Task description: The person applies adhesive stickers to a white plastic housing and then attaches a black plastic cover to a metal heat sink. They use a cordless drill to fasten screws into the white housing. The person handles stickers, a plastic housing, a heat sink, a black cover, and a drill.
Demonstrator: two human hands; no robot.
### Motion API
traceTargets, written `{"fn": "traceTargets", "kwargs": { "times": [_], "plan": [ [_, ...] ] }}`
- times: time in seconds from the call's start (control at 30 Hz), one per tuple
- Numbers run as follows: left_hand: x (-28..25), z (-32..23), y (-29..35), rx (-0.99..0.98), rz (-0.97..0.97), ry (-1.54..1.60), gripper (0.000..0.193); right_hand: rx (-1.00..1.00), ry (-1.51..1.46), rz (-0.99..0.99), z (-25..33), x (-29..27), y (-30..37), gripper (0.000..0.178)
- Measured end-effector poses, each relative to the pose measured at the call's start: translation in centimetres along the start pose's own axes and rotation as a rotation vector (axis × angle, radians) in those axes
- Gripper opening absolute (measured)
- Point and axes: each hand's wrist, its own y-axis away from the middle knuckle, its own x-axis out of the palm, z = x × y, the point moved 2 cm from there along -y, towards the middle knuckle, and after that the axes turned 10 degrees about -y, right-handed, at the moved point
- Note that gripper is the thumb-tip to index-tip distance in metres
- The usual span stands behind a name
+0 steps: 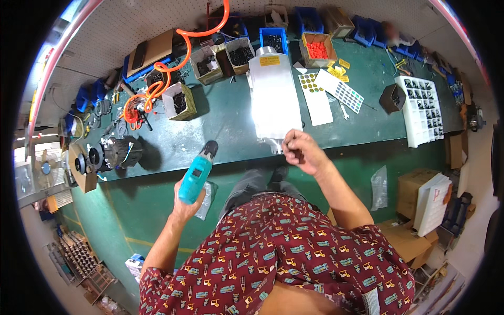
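My left hand [184,207] is wrapped round a teal cordless drill [195,181], its black chuck pointing at the front edge of the green workbench [220,142]. Lying on the bench is a long, pale metal housing [274,97] with a yellow label at its far end; glare washes out much of its surface. By the housing's near right corner, my right hand [304,151] has its fingers curled and pinched together. Whatever they may hold is too small to make out. Clear plastic or thin fittings show under the housing's near end.
Right of the housing lie sticker sheets [340,92] and a small wrench [344,112]. Parts boxes [179,101] and a box of orange pieces [318,51] stand farther back. A coiled orange hose [167,68] hangs at left, above a motor [119,151]. A white foam tray [420,110] sits at right.
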Motion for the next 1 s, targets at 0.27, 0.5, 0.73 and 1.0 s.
{"fn": "traceTargets", "kwargs": {
  "times": [0.27, 0.5, 0.73, 1.0],
  "plan": [
    [1.2, -6.2, 7.8, -0.227, 0.084, 0.124, 0.031, 0.058, -0.123, -0.059, -7.4, -3.7, 1.8, 0.027],
    [1.5, -5.9, 8.0, -0.268, 0.159, 0.2, 0.03, 0.022, -0.347, -0.142, -9.9, -5.0, 1.1, 0.015],
    [-0.6, -4.7, 6.0, -0.284, 0.235, 0.151, 0.03, -0.079, -0.484, -0.141, -11.7, -3.4, 0.3, 0.014],
    [-2.9, -1.8, 3.8, -0.163, 0.3, 0.104, 0.03, -0.12, -0.555, -0.096, -13.7, -2.3, -1.7, 0.014]
  ]
}}
